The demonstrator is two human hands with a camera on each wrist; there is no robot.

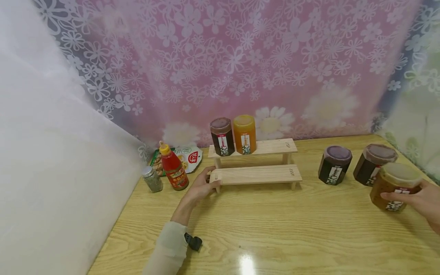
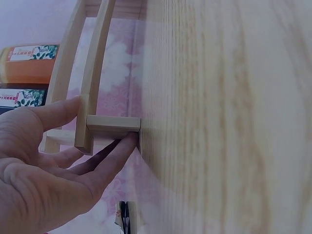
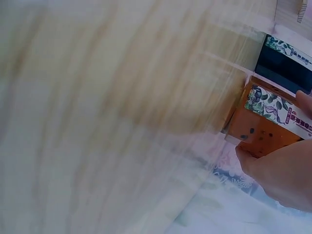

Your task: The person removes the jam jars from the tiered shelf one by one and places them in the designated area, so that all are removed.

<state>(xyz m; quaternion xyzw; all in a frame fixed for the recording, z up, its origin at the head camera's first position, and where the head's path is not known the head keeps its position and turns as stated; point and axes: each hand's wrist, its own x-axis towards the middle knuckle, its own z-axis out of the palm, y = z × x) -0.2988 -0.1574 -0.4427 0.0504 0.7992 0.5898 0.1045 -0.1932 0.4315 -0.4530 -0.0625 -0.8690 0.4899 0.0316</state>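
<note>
My left hand (image 1: 203, 183) grips the left end of a two-step wooden rack (image 1: 256, 175), thumb on the step and fingers around its leg in the left wrist view. On the rack's upper step stand a dark jar (image 1: 222, 137) and an orange jar (image 1: 245, 135), side by side. At the far right, my right hand (image 1: 424, 200) grips an amber-brown jar (image 1: 395, 187) with a yellowish lid, thumb across its front. The right wrist view shows the same jar (image 3: 265, 129), with dark specks inside. Behind it stand a purple-lidded dark jar (image 1: 335, 166) and a brown-lidded dark jar (image 1: 371, 164).
Left of the rack are a red sauce bottle (image 1: 174, 168) with a yellow cap, a small glass spice jar (image 1: 152, 179) and a flat food packet (image 1: 192, 158). A floral curtain (image 1: 233, 68) hangs behind the wooden table (image 1: 268, 225). A white wall (image 1: 62, 152) borders the left.
</note>
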